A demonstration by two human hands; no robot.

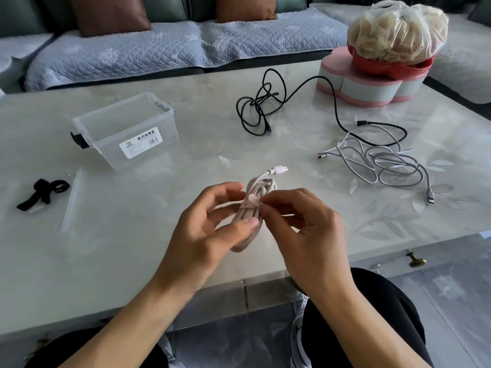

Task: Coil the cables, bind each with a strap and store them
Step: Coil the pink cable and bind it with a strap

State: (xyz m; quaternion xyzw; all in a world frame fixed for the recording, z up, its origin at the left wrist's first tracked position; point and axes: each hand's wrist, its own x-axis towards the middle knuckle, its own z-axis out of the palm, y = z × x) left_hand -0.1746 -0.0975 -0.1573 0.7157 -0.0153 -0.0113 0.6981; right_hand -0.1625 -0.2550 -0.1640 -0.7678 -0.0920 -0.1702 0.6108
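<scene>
Both hands are hovering over the near middle of the pale marble-patterned desk [159,235], forearms coming in from the bottom edge. The left hand [204,229] is sitting palm-inward, thumb and curled fingers gripping the lower part of the coiled white braided cable bundle [252,208]. The right hand [300,229] is pinching the small white strap [253,201] wrapped across the bundle's middle, index and thumb tips meeting on it, other fingers curled loosely. The bundle's long axis is running near-to-far, tilted slightly right, with its white plug [277,170] pointing away and to the right. The clear plastic storage box with a label [125,131] is sitting far left on the desk, open side up. Black fabric straps [43,192] are lying at the left edge. A loose black cable [265,104] is sprawling far centre, and a loose grey braided cable [385,163] is lying tangled to the right, the black one's end overlapping it.
</scene>
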